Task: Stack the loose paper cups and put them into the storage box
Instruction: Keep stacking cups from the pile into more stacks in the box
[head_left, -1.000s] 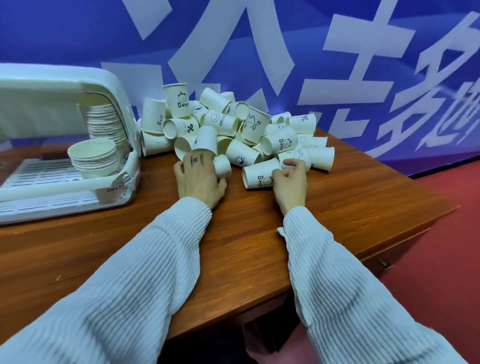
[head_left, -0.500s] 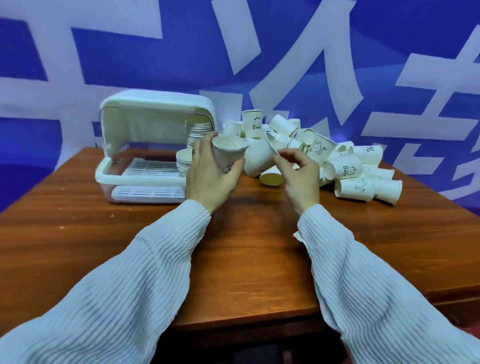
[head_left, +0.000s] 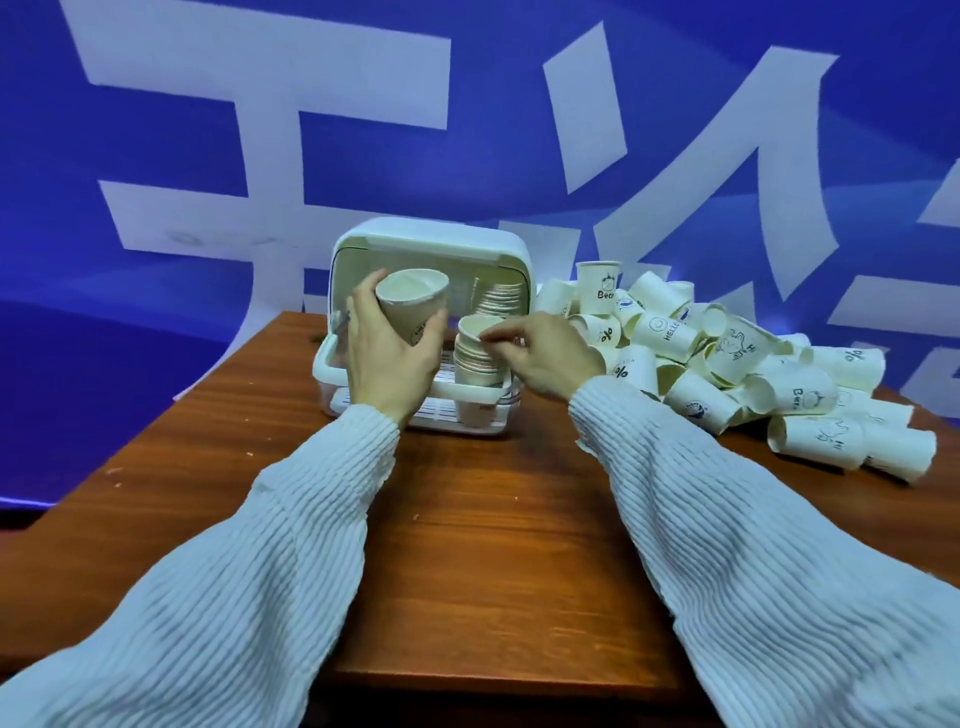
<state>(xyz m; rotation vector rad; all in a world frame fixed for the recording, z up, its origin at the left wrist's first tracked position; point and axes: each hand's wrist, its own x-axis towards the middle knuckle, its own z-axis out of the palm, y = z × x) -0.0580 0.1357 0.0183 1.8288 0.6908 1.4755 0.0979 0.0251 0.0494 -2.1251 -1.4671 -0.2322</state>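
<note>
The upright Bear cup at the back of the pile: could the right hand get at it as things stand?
Probably yes. The right hand only pinches the rim of the top cup on the stack in the storage box, and the upright cup stands clear above the loose pile, with nothing over it.

One head-worn view looks forward and down, close over the table (head_left: 493, 545) toward the blue backdrop (head_left: 260, 156).
</note>
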